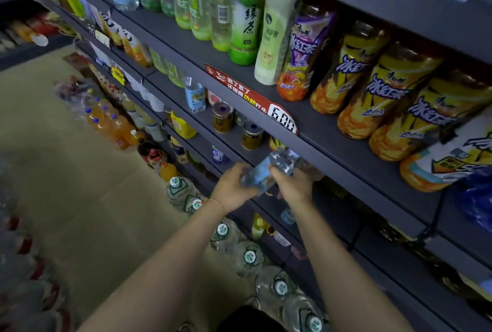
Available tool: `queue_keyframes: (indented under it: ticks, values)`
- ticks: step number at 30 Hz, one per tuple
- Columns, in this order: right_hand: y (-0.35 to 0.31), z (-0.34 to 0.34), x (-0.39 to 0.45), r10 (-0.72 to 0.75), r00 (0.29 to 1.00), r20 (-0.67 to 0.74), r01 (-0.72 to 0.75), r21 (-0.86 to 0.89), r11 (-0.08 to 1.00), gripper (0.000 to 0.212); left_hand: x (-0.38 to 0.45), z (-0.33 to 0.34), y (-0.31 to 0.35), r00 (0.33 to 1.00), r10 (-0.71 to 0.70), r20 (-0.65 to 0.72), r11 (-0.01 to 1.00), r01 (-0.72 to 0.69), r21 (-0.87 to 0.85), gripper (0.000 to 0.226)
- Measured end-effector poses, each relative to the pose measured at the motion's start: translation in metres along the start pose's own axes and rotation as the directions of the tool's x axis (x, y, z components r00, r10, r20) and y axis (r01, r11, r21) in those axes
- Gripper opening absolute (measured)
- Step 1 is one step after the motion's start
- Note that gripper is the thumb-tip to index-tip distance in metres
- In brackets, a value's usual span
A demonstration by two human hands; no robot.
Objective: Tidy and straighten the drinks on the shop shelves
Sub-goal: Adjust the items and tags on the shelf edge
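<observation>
Two hands grip one water bottle in front of a shop shelf.

Left hand (234, 185) and right hand (292, 185) are both wrapped round the tilted bottle (269, 169), held just off the shelf (332, 161); it likely wants standing upright, label outward, in line behind the cans (251, 134) and below the tea bottles (354, 70).

Both hands meet at the centre of the frame on a clear water bottle (267, 170) with a blue label, tilted in front of a grey shelf edge (332, 161). The left hand (234, 187) grips its lower end, the right hand (294, 185) its upper part. Iced-tea bottles (354, 76) fill the upper right; two gold cans (223, 117) stand just above the hands; large water jugs (250, 257) line the floor at lower centre.
</observation>
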State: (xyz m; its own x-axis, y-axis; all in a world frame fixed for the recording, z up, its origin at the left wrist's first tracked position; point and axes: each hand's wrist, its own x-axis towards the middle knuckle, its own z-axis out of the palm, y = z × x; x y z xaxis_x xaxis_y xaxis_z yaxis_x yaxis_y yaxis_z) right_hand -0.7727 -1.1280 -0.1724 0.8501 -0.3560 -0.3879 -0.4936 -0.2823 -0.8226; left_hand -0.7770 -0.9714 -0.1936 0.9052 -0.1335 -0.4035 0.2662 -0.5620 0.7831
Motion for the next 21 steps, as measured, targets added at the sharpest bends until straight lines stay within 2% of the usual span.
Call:
queue_keyframes:
  ticks: [1,3,6,8,11,13,17,21]
  values:
    - [0.000,0.005,-0.013,-0.019,0.999,0.030,0.019,-0.004,1.000,0.020,-0.009,-0.005,0.001,0.999,0.040,-0.016,0.999,-0.040,0.023,0.076]
    - [-0.003,0.014,-0.040,-0.071,0.996,0.062,0.072,-0.006,0.997,0.031,-0.028,-0.015,0.003,0.994,0.100,-0.040,0.995,-0.099,0.007,0.078]
    - [-0.012,0.020,-0.081,-0.139,0.989,0.054,0.134,0.090,0.987,0.042,-0.059,-0.032,0.003,0.982,0.167,-0.084,0.984,-0.171,-0.051,0.051]
    - [-0.022,0.015,-0.110,-0.197,0.980,0.019,0.192,0.162,0.968,0.045,-0.079,-0.044,0.005,0.974,0.191,-0.124,0.956,-0.213,-0.200,0.038]
    - [-0.038,-0.003,-0.148,-0.298,0.954,0.030,0.282,0.254,0.925,0.028,-0.115,-0.061,0.027,0.970,0.192,-0.148,0.843,-0.241,-0.482,0.034]
    - [-0.049,-0.017,-0.172,-0.392,0.918,0.063,0.363,0.263,0.894,0.017,-0.138,-0.067,0.050,0.960,0.218,-0.173,0.762,-0.279,-0.585,0.029]
    - [-0.078,-0.053,-0.210,-0.552,0.829,0.088,0.510,0.283,0.812,0.030,-0.189,-0.076,0.114,0.896,0.400,-0.191,0.615,-0.417,-0.669,0.032]
    - [-0.106,-0.122,-0.243,-0.665,0.746,-0.038,0.652,0.248,0.717,0.040,-0.227,-0.062,0.183,0.814,0.562,-0.145,0.550,-0.499,-0.670,0.030]
